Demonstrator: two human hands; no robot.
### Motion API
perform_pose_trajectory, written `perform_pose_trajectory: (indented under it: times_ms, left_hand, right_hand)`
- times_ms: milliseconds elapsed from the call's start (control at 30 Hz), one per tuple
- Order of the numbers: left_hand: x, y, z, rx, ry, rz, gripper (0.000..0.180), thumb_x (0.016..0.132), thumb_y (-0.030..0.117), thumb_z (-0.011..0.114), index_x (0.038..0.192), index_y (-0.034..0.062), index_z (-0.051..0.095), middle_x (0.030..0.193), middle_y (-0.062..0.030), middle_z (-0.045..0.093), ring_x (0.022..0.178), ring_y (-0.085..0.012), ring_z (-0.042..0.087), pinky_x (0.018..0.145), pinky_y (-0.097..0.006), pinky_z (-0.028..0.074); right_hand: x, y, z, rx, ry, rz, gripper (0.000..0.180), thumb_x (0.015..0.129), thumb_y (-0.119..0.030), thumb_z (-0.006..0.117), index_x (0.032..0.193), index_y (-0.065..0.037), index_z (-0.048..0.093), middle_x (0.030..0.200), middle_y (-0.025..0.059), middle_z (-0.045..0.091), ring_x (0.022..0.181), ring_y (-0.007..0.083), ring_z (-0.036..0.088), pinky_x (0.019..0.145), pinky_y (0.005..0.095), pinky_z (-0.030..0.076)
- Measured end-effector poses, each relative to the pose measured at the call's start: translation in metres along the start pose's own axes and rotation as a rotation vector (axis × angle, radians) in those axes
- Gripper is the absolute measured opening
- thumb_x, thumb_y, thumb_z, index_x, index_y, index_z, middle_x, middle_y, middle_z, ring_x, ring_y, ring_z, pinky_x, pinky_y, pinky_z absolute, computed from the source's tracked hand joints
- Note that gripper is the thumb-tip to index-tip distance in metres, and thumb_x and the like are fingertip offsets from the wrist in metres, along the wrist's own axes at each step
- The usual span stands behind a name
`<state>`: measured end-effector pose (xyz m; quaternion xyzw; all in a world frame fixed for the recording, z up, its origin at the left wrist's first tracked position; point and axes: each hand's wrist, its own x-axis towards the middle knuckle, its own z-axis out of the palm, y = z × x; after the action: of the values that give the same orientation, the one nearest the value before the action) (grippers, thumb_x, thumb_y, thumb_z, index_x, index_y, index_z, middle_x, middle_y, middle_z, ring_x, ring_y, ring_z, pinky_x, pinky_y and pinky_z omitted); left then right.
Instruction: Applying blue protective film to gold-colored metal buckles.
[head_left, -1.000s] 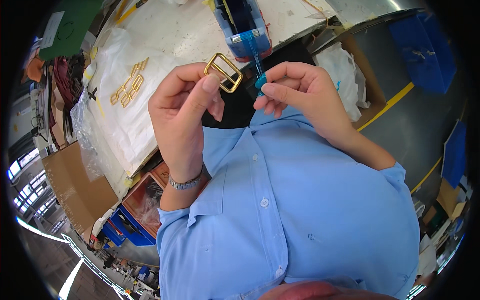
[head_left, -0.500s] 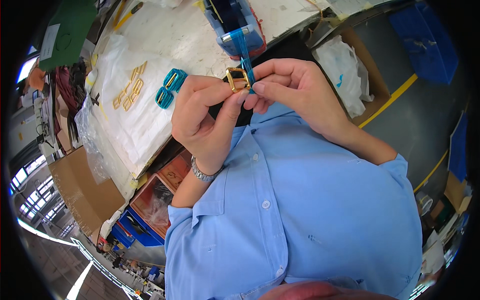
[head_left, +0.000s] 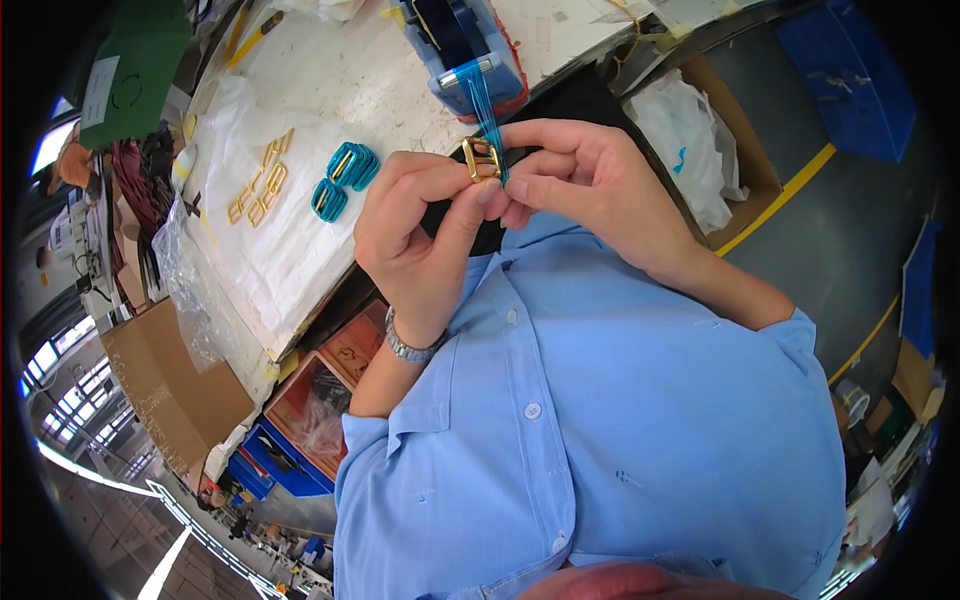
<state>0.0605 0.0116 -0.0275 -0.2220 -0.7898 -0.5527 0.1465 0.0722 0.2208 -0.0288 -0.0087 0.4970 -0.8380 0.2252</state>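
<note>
A gold rectangular buckle (head_left: 469,158) is pinched between the thumb and index finger of my left hand (head_left: 412,215). Blue transparent tape (head_left: 482,98) runs down from a blue-grey tape dispenser (head_left: 506,78) to the buckle's right side. There my right hand (head_left: 595,185) is closed, its thumb and fingers pinching the tape against the buckle edge. Left of my hands, on white sheeting, lie several buckles wrapped in teal tape (head_left: 329,200). Farther left lies a group of bare gold buckles (head_left: 277,178).
White plastic sheeting (head_left: 235,120) covers part of the worktable (head_left: 350,60). To the right stands a cardboard box (head_left: 745,130) with a white plastic bag (head_left: 685,140) in it. Reddish bins (head_left: 340,360) sit below the table edge at left, beside an open cardboard box (head_left: 175,375).
The buckle has turned in my fingers and shifted slightly right, showing more edge-on. My left hand has moved a little right with it; my right hand stays at the tape.
</note>
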Motion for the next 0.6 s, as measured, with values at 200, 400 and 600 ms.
perform_pose_trajectory:
  times_ms: [200,400,600]
  left_hand:
    - [0.0018,0.0031,-0.0055,-0.040,-0.014,-0.101,0.012,0.089,-0.006,0.084,0.097,-0.0030,0.075,0.094,-0.0093,0.073,0.085,-0.0167,0.067,0.076,-0.027,0.052]
    - [0.0054,0.0015,-0.0064,-0.092,-0.057,-0.163,0.009,0.091,-0.006,0.082,0.097,-0.0033,0.076,0.093,-0.0078,0.072,0.084,-0.0157,0.066,0.075,-0.027,0.051]
    - [0.0037,-0.0014,-0.0054,-0.136,-0.057,-0.188,0.007,0.091,-0.005,0.081,0.096,-0.0030,0.076,0.091,-0.0071,0.072,0.084,-0.0155,0.066,0.075,-0.027,0.051]
  right_hand:
    - [-0.0004,0.0004,0.0014,-0.053,-0.052,-0.080,0.059,0.101,0.000,0.072,0.154,0.014,0.049,0.107,0.0146,0.081,0.098,0.0147,0.076,0.093,0.0298,0.061]
    - [0.0047,0.0050,-0.0006,-0.167,-0.029,-0.135,0.061,0.099,0.000,0.073,0.154,0.013,0.049,0.105,0.0148,0.082,0.097,0.0152,0.077,0.091,0.0303,0.062]
    - [0.0023,0.0042,0.0050,-0.354,0.053,-0.184,0.058,0.099,-0.002,0.074,0.151,0.012,0.053,0.103,0.0153,0.083,0.095,0.0148,0.079,0.086,0.0296,0.064]
